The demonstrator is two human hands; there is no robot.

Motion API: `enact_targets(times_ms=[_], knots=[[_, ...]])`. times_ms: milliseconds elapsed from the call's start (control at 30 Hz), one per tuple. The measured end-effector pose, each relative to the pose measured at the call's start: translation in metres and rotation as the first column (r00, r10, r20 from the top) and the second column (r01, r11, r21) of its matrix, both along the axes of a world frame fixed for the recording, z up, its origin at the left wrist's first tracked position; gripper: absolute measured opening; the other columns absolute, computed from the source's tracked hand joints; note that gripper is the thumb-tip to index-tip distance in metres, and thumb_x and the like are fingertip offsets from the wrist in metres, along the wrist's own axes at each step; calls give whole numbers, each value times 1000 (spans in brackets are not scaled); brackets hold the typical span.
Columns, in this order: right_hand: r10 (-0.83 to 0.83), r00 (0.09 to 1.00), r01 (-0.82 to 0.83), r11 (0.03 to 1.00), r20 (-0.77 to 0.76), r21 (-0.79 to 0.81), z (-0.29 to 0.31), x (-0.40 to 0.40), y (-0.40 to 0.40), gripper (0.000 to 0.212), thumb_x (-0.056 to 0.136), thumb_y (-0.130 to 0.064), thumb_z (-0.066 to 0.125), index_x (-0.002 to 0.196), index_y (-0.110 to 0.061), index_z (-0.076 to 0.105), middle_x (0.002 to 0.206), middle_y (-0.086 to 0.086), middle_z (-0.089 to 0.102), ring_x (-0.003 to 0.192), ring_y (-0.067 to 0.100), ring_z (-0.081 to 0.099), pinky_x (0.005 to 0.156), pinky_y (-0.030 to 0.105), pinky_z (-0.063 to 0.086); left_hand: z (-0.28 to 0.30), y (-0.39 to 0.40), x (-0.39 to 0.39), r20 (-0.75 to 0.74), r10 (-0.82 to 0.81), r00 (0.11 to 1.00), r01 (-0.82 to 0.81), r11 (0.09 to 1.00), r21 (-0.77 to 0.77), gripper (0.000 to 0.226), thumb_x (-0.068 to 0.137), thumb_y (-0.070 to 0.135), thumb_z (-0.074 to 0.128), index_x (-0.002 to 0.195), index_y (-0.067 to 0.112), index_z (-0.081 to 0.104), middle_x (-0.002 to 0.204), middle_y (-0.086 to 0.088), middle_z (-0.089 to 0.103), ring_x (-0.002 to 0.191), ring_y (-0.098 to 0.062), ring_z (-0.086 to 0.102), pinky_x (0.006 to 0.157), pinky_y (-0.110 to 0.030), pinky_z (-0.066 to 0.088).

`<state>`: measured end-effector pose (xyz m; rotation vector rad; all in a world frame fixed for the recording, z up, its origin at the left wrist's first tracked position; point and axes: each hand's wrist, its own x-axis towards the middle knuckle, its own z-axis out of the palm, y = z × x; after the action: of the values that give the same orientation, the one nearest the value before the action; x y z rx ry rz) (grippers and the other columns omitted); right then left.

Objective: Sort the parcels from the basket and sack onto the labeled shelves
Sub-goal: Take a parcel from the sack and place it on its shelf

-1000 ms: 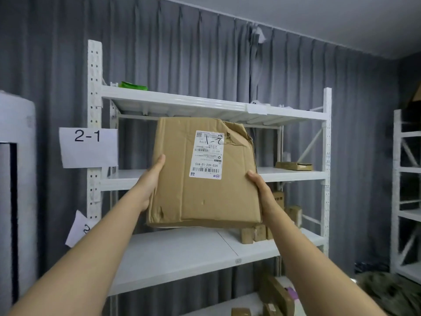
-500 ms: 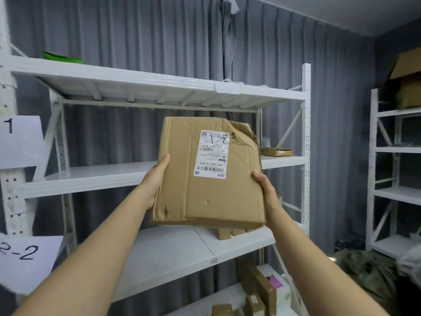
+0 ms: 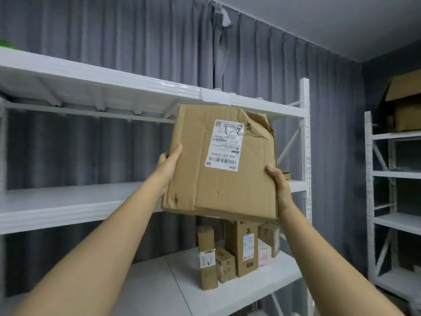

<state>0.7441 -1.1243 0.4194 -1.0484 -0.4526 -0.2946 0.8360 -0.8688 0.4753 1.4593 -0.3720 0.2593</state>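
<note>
I hold a large dented cardboard parcel [image 3: 218, 179] up in front of the white shelving unit [image 3: 304, 137], at the height of its middle shelf [image 3: 68, 206]. Its white shipping label faces me upside down, with a handwritten mark on it. My left hand [image 3: 168, 165] grips the parcel's left edge, thumb on the front face. My right hand [image 3: 279, 185] grips the right edge near the lower corner. The parcel's top right corner is crushed.
Several small cardboard parcels [image 3: 241, 249] stand on the lower shelf [image 3: 250, 290] under the held box. A second white rack [image 3: 391, 174] stands at the right with a brown box [image 3: 405, 103] on top. Grey curtains hang behind.
The view has shifted right and closer to the shelves; the paper shelf labels at the left have left the frame. The parcel sits higher against the middle shelf, still held by both hands.
</note>
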Motion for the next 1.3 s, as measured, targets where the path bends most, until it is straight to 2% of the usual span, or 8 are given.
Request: enact_targets(times_ms=[100, 333, 600, 700, 867, 1033, 1200, 1300], knots=[[-5, 1000, 5, 1000, 10, 10, 5, 33, -24, 34, 98, -33, 38, 109, -10, 61, 87, 7, 75, 74, 20, 72, 61, 29, 59, 2, -24, 28, 31, 36, 999, -35, 999, -3, 80, 84, 68, 52, 140, 15, 35, 126, -5, 58, 106, -23, 61, 91, -42, 51], [3, 997, -2, 1000, 79, -14, 16, 123, -83, 52, 87, -35, 53, 131, -6, 52, 100, 10, 73, 83, 23, 72, 65, 33, 59, 5, -80, 88, 77, 129, 989, -128, 992, -19, 76, 85, 69, 48, 142, 20, 35, 125, -2, 57, 107, -20, 60, 92, -40, 50], [-145, 968, 171, 978, 202, -116, 36, 202, -149, 89, 66, -50, 81, 141, -17, 46, 136, 19, 55, 121, 39, 56, 101, 58, 45, 6, -135, 160, 94, 216, 972, -217, 976, 1, 118, 55, 96, 41, 150, 27, 26, 146, 2, 44, 129, -21, 47, 110, -47, 37], [-198, 957, 232, 961, 213, -148, 24, 215, -156, 96, 62, -54, 82, 144, -22, 44, 138, 12, 56, 121, 31, 58, 99, 51, 49, -20, -146, 190, 38, 248, 968, -249, 968, 42, 135, 39, 104, 36, 150, 27, 27, 149, 2, 41, 134, -21, 42, 112, -46, 33], [-269, 925, 311, 942, 270, -126, 6, 222, -157, 102, 56, -54, 73, 148, -24, 40, 137, -1, 57, 114, 12, 62, 80, 20, 55, -23, -166, 179, 85, 309, 947, -316, 945, 84, 89, 82, 79, 30, 147, 18, 35, 146, -2, 45, 131, -22, 45, 113, -44, 33], [-397, 872, 454, 875, 287, -169, -3, 219, -147, 109, 55, -68, 77, 149, -34, 35, 149, -3, 42, 132, 14, 47, 110, 43, 42, -21, -172, 180, 43, 375, 926, -377, 916, 136, 71, 96, 63, 23, 145, 13, 34, 146, -4, 42, 133, -24, 41, 110, -39, 32], [-552, 788, 614, 740, 272, -274, -11, 202, -126, 100, 61, -72, 67, 149, -47, 26, 133, -10, 31, 130, 14, 36, 113, 46, 33, -21, -183, 163, 57, 549, 834, -543, 797, 263, 53, 104, 36, 27, 153, 21, 14, 156, -10, 22, 138, -32, 31, 113, -44, 27], [-622, 733, 681, 666, 277, -305, -16, 188, -110, 95, 63, -71, 65, 146, -55, 21, 143, -4, 28, 136, 20, 30, 115, 51, 27, -23, -192, 141, 206, 487, 849, -529, 779, 336, 54, 103, 19, 31, 153, 30, 14, 160, -6, 8, 141, -29, 25, 115, -41, 24]])
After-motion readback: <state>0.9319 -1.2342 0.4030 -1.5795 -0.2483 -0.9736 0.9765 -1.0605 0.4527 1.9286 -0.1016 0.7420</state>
